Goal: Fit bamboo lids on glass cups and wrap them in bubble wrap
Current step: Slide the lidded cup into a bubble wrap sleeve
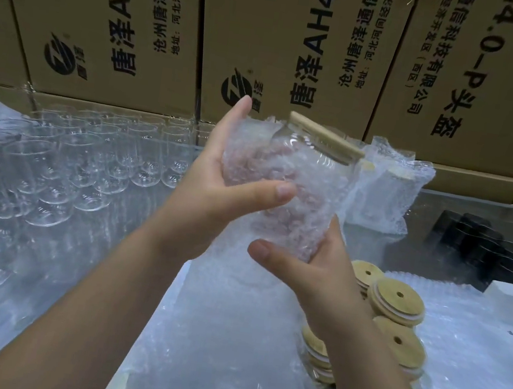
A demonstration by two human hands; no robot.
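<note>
Left hand [213,188] and right hand [317,269] grip the wrapped cup [301,174], raised clear of lids [398,301].

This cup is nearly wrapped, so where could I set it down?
Free: the bare tabletop between the wrapped cups, black objects and bamboo lids; also the flat bubble wrap sheet nearest you. Crowded: glass cups fill the left.

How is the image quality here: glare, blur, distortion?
Head view: light even and soft, no hard shadows; the wide-angle lens tilts the brown cardboard boxes outward; white sheen on the clear bubble wrap muddies the outline of the bamboo-lidded glass cup; the left hand and right hand gripping it are sharp; the empty clear glass cups smear toward the left edge.
</note>
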